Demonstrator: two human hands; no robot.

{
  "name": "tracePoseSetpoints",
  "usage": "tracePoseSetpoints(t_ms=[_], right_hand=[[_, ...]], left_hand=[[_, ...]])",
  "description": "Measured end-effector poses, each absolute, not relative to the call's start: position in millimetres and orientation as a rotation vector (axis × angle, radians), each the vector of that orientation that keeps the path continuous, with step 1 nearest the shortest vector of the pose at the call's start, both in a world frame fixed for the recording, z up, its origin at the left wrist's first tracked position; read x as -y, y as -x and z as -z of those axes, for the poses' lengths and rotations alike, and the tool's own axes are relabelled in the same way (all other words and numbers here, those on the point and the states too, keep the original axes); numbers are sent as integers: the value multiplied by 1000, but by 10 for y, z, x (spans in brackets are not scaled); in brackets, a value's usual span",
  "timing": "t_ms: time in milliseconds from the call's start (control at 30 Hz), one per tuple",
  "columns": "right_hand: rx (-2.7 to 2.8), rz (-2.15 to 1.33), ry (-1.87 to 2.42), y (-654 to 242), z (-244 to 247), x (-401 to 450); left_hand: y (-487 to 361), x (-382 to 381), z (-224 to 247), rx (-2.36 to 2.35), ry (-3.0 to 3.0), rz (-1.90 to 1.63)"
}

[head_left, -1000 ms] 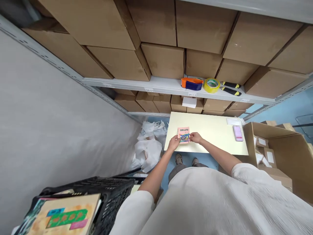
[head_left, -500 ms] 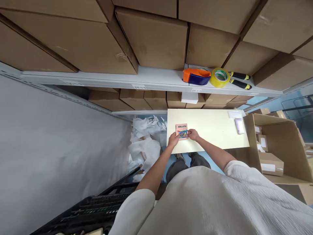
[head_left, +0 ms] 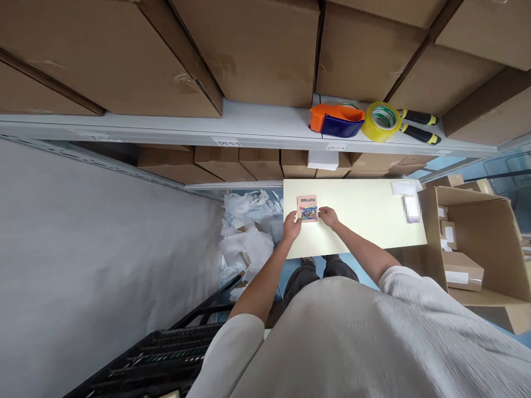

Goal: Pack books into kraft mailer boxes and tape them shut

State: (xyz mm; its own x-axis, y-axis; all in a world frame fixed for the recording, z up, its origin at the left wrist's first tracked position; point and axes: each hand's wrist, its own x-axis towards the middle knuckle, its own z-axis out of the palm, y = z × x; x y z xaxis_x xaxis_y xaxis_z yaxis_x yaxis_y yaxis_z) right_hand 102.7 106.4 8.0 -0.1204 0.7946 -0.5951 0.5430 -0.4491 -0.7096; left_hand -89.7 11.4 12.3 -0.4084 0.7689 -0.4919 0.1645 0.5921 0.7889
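Note:
A small pink book [head_left: 307,201] with dark lettering and a colourful picture on its front lies at the left part of a cream table [head_left: 360,221]. My left hand [head_left: 291,226] grips its lower left edge, thumb near the bottom corner and fingers along the side. At the right edge, my right hand [head_left: 329,216] pinches the book with its fingertips. The undersides of the fingers are hidden.
Above the table, a shelf [head_left: 265,119] bears cartons, an orange and blue tape dispenser [head_left: 337,120], a yellow tape roll [head_left: 381,121] and black-yellow handles [head_left: 420,126]. Crumpled white paper [head_left: 249,243] lies left. An open carton [head_left: 485,237] with small boxes stands right.
The book and both hands have shifted slightly away from my body across the table. My left thumb has slid from the cover towards its corner. The camera view has tilted a little.

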Motion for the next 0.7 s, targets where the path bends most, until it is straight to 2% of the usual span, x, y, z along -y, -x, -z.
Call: tracePoseSetpoints(t_ms=[200,433,700], right_hand=[[1300,-1674,1907,-1003,-138,-998],[1089,-1801,1915,-934,-250,-988],[982,-1923,1851,-831,-435,-980]], left_hand=[[850,-101,-229,-1856,-1053,-732],[843,-50,-368,-1858,-1029,-483],[883,-90,-369,-1724,-914,-661]])
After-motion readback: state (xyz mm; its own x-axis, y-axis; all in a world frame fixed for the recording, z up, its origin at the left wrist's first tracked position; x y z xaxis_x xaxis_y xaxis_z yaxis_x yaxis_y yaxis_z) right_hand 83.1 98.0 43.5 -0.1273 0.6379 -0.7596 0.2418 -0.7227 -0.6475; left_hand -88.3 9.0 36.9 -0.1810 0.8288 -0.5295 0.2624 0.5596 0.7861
